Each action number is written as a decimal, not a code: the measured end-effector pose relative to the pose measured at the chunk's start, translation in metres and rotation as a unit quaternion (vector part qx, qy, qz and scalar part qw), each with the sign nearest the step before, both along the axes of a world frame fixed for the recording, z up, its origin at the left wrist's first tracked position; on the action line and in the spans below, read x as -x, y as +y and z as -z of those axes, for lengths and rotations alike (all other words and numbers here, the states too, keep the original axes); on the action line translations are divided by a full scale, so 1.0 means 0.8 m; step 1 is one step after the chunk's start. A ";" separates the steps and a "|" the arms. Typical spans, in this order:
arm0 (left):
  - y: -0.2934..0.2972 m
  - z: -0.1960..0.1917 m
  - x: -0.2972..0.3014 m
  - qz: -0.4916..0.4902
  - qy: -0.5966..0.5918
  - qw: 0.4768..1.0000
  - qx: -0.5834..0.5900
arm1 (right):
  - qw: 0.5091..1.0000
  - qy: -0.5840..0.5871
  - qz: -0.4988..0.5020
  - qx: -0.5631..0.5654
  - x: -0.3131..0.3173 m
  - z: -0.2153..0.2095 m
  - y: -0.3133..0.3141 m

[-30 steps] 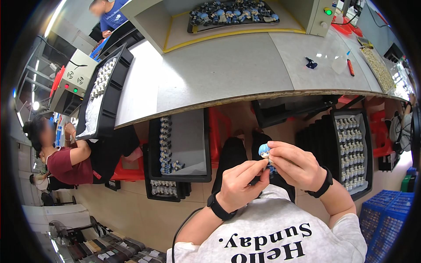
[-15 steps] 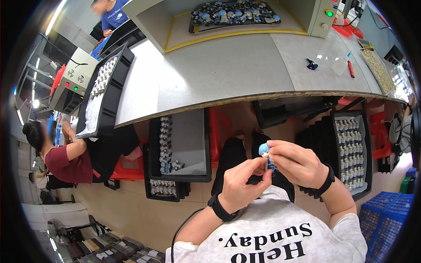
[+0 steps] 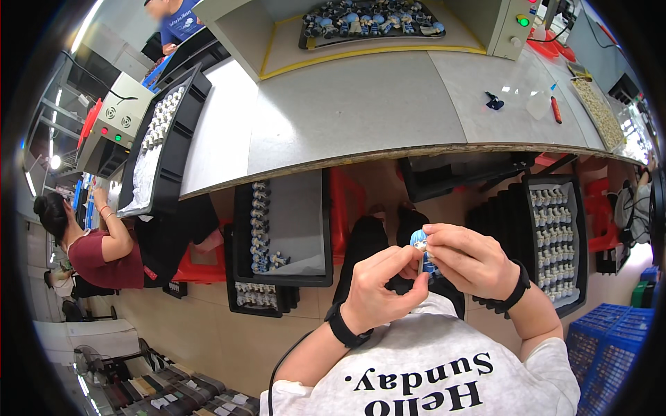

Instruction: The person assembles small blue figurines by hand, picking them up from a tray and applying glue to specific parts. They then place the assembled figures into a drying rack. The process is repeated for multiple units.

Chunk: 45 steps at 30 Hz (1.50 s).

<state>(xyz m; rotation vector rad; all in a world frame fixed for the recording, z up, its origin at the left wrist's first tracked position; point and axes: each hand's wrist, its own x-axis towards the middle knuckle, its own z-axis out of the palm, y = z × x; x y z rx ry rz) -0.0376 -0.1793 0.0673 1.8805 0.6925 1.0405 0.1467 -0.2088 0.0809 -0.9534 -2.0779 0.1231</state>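
A small blue-haired figurine (image 3: pixel 419 238) is held upright in front of my chest, beyond the near side of the workbench. My right hand (image 3: pixel 473 260) grips it from the right, fingertips at its head and upper body. From the left, my left hand (image 3: pixel 378 286) has its thumb and fingertips closed in against the figurine's blue-and-white body, which the fingers partly cover. Whether a separate small part sits between the left fingertips is too small to tell. Each wrist wears a black band.
Under the grey workbench (image 3: pixel 347 104) stand black trays of figurines (image 3: pixel 319 281) (image 3: pixel 555 243). A booth holds a tray of blue-haired figurines (image 3: pixel 371 31). A dark blue piece (image 3: pixel 494 101) and red tool (image 3: pixel 556 109) lie on the bench. A co-worker (image 3: pixel 104 249) sits at left.
My left hand has shifted slightly left, its thumb lower, so more of the figurine's body shows. My right hand stays almost still. The seated co-worker's arm has moved a little.
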 end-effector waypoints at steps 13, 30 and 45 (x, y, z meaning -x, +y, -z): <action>-0.003 -0.003 0.001 -0.010 0.003 1.000 0.002 | 1.000 0.007 -0.001 -0.002 0.002 0.001 0.000; -0.003 0.002 0.000 -0.014 -0.003 1.000 -0.011 | 1.000 0.005 -0.006 -0.022 0.000 0.006 0.001; 0.008 0.043 0.007 0.028 -0.193 0.871 0.451 | 0.999 -0.011 -0.018 -0.030 -0.003 0.024 0.003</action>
